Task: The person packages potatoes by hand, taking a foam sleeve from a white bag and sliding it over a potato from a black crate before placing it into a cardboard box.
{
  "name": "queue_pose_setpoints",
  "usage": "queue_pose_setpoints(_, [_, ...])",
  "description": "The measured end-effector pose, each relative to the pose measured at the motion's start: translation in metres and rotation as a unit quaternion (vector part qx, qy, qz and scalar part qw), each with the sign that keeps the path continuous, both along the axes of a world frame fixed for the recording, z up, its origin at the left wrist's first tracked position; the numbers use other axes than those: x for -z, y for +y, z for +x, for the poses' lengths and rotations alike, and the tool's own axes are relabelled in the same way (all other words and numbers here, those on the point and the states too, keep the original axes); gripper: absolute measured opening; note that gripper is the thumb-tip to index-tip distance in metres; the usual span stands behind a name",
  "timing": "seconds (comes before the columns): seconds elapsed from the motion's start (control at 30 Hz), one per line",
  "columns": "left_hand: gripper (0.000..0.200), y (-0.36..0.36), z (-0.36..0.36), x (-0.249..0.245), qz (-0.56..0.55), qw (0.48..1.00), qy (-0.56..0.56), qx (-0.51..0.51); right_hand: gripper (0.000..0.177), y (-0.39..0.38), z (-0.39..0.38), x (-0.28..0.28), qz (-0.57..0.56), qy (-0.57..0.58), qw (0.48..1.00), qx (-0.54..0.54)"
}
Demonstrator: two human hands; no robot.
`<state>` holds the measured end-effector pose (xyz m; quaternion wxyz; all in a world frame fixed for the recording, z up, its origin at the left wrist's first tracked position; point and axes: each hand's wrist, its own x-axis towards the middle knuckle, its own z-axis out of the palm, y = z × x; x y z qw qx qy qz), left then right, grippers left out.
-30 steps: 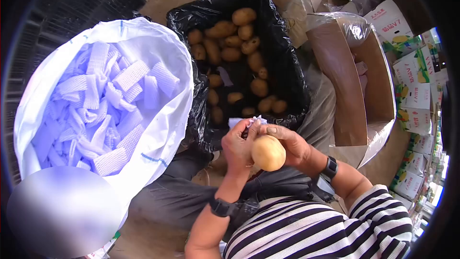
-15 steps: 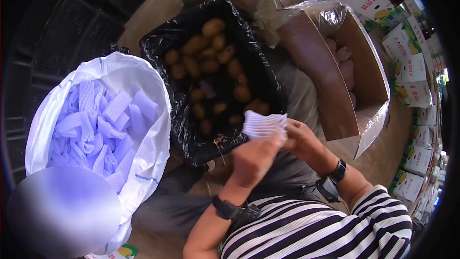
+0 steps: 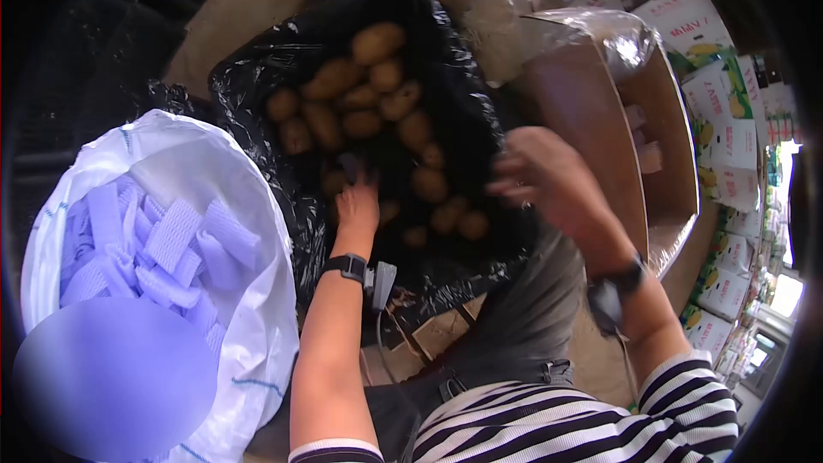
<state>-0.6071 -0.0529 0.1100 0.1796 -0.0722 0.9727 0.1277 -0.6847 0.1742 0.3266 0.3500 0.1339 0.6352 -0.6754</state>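
Observation:
My left hand (image 3: 356, 203) reaches down into the black-lined box (image 3: 296, 64), fingers stretched out. It is beside a small grey-purple piece (image 3: 350, 165) lying among brown, potato-like produce (image 3: 362, 124); shadow hides whether the fingertips touch anything. My right hand (image 3: 542, 173) is raised over the right rim of that box, blurred by motion, with its fingers apart and nothing seen in them. To the left, a white sack (image 3: 266, 291) holds many lilac foam net sleeves (image 3: 176, 240).
An open cardboard box (image 3: 591, 129) with plastic film and pinkish wrapped pieces (image 3: 649, 156) stands on the right. Printed cartons (image 3: 724, 129) are stacked along the far right. A blurred round shape (image 3: 116, 377) covers the lower left.
The pale foam sleeve that both hands held is gone from them. My left hand has moved up and left into the black-lined box; my right hand has risen. The view has shifted.

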Motion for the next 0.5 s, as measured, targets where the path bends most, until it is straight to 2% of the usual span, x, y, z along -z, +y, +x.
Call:
queue_pose_setpoints(0.03, [0.046, -0.007, -0.004, 0.015, 0.019, 0.999, -0.039, -0.017, 0.030, -0.027, -0.016, 0.049, -0.003, 0.127, 0.964, -0.232])
queue_pose_setpoints(0.07, [0.046, -0.010, -0.006, 0.044, 0.026, 0.998, -0.045, -0.027, 0.030, -0.055, -0.029, 0.089, 0.145, 0.285, 0.842, -0.434])
queue_pose_setpoints(0.1, [0.046, -0.011, -0.006, 0.083, 0.007, 0.999, 0.016, -0.035, 0.030, -0.071, -0.033, 0.147, 0.197, 0.337, 0.738, -0.550])
queue_pose_setpoints(0.13, [0.046, -0.014, -0.003, 0.109, -0.015, 0.996, 0.077, -0.041, 0.030, -0.080, -0.031, 0.197, 0.241, 0.383, 0.613, -0.648])
queue_pose_setpoints(0.17, [0.046, -0.018, -0.002, 0.123, -0.016, 0.996, 0.075, -0.049, 0.030, -0.087, -0.029, 0.220, 0.237, 0.384, 0.609, -0.653])
queue_pose_setpoints(0.23, [0.046, -0.015, 0.001, 0.135, -0.071, 0.993, 0.039, 0.090, 0.034, -0.095, -0.014, 0.250, 0.469, 0.345, 0.375, -0.722])
queue_pose_setpoints(0.27, [0.046, -0.014, -0.003, 0.117, -0.071, 0.993, 0.040, 0.085, 0.036, -0.093, -0.011, 0.265, 0.479, 0.349, 0.402, -0.698])
queue_pose_setpoints(0.3, [0.042, -0.013, -0.009, 0.083, -0.010, 1.000, 0.018, 0.017, 0.036, -0.085, -0.011, 0.278, 0.478, 0.353, 0.398, -0.699])
queue_pose_setpoints(0.33, [0.039, -0.009, -0.010, 0.061, 0.051, 0.997, -0.004, -0.049, 0.036, -0.072, -0.009, 0.288, 0.441, 0.439, 0.376, -0.687])
queue_pose_setpoints(0.37, [0.039, -0.002, -0.006, 0.063, 0.047, 0.998, 0.000, -0.050, 0.036, -0.064, -0.007, 0.295, 0.400, 0.523, 0.350, -0.666])
queue_pose_setpoints(0.4, [0.032, 0.003, -0.004, 0.068, 0.075, 0.990, 0.050, -0.109, 0.036, -0.059, -0.004, 0.299, 0.402, 0.532, 0.349, -0.658])
queue_pose_setpoints(0.43, [0.026, 0.005, -0.004, 0.065, 0.100, 0.975, 0.104, -0.167, 0.034, -0.057, 0.001, 0.303, 0.425, 0.586, 0.297, -0.623])
queue_pose_setpoints(0.47, [0.026, 0.004, -0.007, 0.038, 0.088, 0.975, 0.119, -0.169, 0.033, -0.063, 0.000, 0.302, 0.445, 0.637, 0.242, -0.581])
queue_pose_setpoints(0.5, [0.022, 0.004, -0.007, -0.004, 0.131, 0.958, 0.146, -0.210, 0.033, -0.074, -0.007, 0.286, 0.444, 0.650, 0.239, -0.569])
